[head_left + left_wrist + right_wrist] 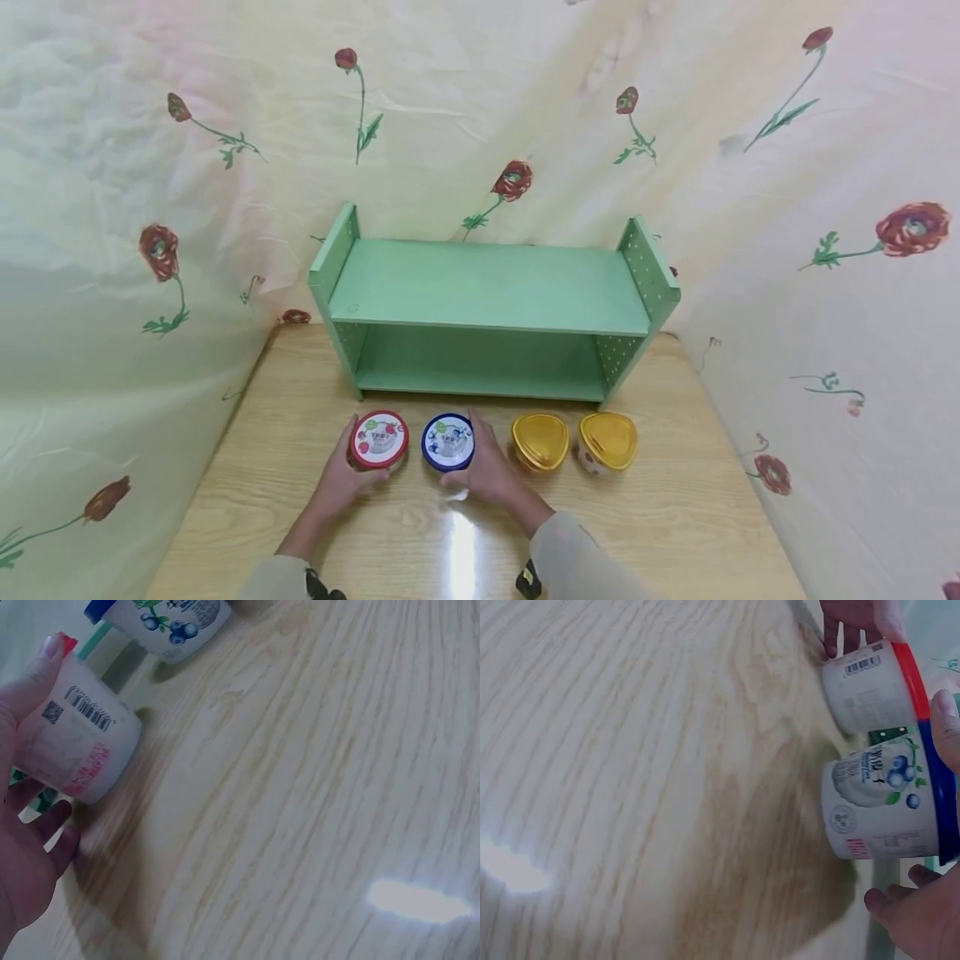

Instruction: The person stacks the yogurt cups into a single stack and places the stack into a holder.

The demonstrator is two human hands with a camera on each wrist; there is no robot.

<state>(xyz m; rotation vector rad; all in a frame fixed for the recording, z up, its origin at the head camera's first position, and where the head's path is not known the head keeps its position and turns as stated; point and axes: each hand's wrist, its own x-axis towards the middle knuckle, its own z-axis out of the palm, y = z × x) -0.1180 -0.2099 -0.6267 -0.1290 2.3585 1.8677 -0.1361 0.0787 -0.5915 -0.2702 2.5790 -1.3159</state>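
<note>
My left hand (347,477) is round the red-lidded cup (380,439). In the left wrist view its thumb lies on the red lid of the white cup (79,727), and the other fingers (54,819) are beside the cup's side. The blue-lidded cup (447,442) stands to the right, with my right hand (491,468) at its right side. In the right wrist view the thumb (948,727) is at the blue lid's edge of the cup (885,802), while loosely bent fingers (900,900) show a gap from its wall. Both cups are upright on the table.
Two yellow-lidded cups (540,442) (608,441) stand to the right of my right hand. A green two-tier shelf (487,287) rises behind the cups on the wooden table (405,542). Flower-patterned cloth (450,108) surrounds the back and sides.
</note>
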